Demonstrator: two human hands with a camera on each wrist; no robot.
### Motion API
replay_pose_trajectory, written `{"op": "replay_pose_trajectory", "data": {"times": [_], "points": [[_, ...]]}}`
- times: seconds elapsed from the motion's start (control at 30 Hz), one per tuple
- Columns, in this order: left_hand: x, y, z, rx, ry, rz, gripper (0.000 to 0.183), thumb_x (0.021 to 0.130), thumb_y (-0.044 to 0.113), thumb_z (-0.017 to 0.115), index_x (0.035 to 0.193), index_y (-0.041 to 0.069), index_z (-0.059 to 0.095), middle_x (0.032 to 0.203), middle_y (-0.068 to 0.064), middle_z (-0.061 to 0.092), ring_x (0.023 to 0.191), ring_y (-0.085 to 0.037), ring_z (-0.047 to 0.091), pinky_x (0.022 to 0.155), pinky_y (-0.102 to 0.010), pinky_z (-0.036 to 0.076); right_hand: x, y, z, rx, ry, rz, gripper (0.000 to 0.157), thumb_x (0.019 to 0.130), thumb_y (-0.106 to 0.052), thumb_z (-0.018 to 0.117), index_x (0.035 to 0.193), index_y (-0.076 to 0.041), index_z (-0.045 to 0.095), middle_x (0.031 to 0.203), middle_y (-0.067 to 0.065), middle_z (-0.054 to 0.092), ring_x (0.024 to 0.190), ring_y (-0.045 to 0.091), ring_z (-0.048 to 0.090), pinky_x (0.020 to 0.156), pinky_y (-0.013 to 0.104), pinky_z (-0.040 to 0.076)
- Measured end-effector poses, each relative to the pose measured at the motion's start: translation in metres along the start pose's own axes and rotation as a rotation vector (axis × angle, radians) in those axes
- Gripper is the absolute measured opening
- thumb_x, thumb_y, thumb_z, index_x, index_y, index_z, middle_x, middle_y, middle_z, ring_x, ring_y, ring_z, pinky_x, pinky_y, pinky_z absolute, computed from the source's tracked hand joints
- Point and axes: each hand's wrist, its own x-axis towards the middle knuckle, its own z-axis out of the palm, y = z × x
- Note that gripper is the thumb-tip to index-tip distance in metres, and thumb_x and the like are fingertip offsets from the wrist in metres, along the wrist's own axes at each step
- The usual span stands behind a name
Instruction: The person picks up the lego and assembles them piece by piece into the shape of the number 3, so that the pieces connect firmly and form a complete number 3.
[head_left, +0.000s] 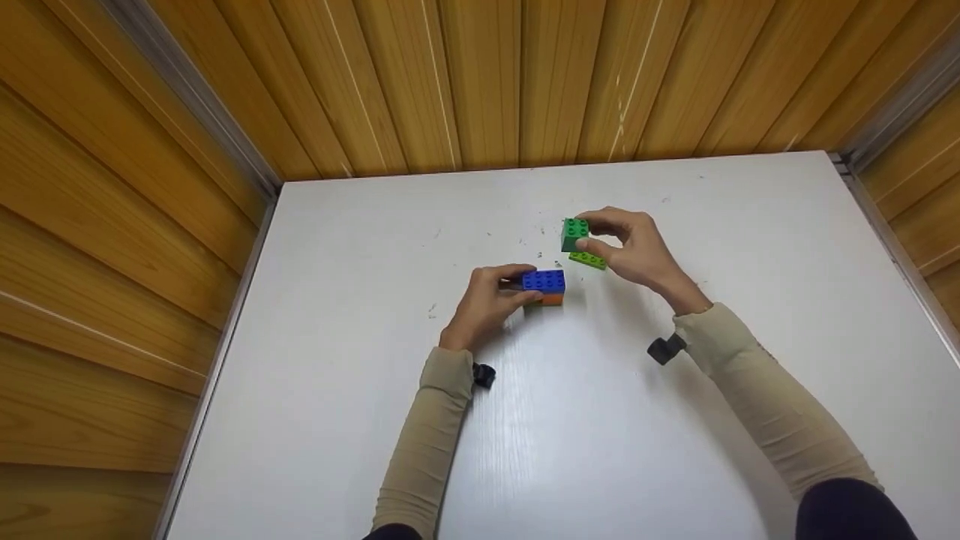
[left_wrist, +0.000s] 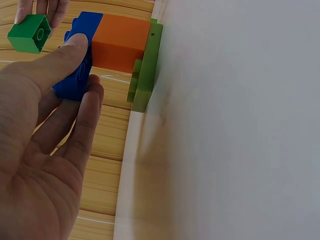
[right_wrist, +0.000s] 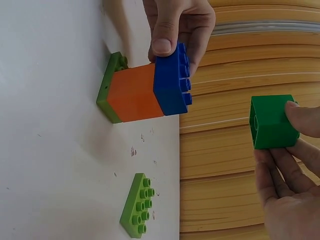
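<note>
My left hand (head_left: 487, 300) pinches a blue toy brick (head_left: 544, 280) between thumb and fingers. This brick tops an orange brick (left_wrist: 121, 42), which stands on a flat green plate (left_wrist: 147, 70) on the table. The blue brick overhangs the orange one toward the palm in the left wrist view. In my right hand (head_left: 637, 247) a green brick (right_wrist: 274, 121) is pinched by thumb and fingertips, raised above the table, its hollow underside showing in the left wrist view. Beyond the stack, a light green studded plate (right_wrist: 137, 205) lies on the table, partly below the green brick in the head view.
The white table (head_left: 360, 300) carries small dark marks around the stack. Wood-patterned panels (head_left: 480, 82) rise behind it and at both sides, with a metal strip (head_left: 217, 112) at the left corner. Each wrist wears a small black camera (head_left: 666, 349).
</note>
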Motion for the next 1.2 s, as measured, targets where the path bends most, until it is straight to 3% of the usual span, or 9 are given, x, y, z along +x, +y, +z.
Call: {"op": "replay_pose_trajectory", "data": {"times": [0.6,1.2], "points": [[0.001,-0.002,-0.001,-0.029,-0.008,0.004,0.043,0.093,0.017,0.086,0.134,0.009,0.074,0.123,-0.010,0.076,0.108,-0.017,0.075,0.093,-0.026,0.062,-0.003,0.004,0.010,0.005,-0.029,-0.062,0.035,0.099,-0.011,0.078,0.133,-0.003,0.074,0.123,0.014,0.074,0.118,0.025,0.066,0.116,0.050,0.050],[0.001,-0.001,0.000,-0.003,-0.007,0.002,0.043,0.094,0.019,0.085,0.135,0.010,0.074,0.125,-0.008,0.076,0.111,-0.015,0.074,0.096,-0.024,0.061,-0.007,0.005,0.017,-0.030,-0.045,-0.024,0.036,0.099,-0.016,0.079,0.134,-0.008,0.075,0.125,0.012,0.074,0.115,0.028,0.067,0.113,0.056,0.051]]}}
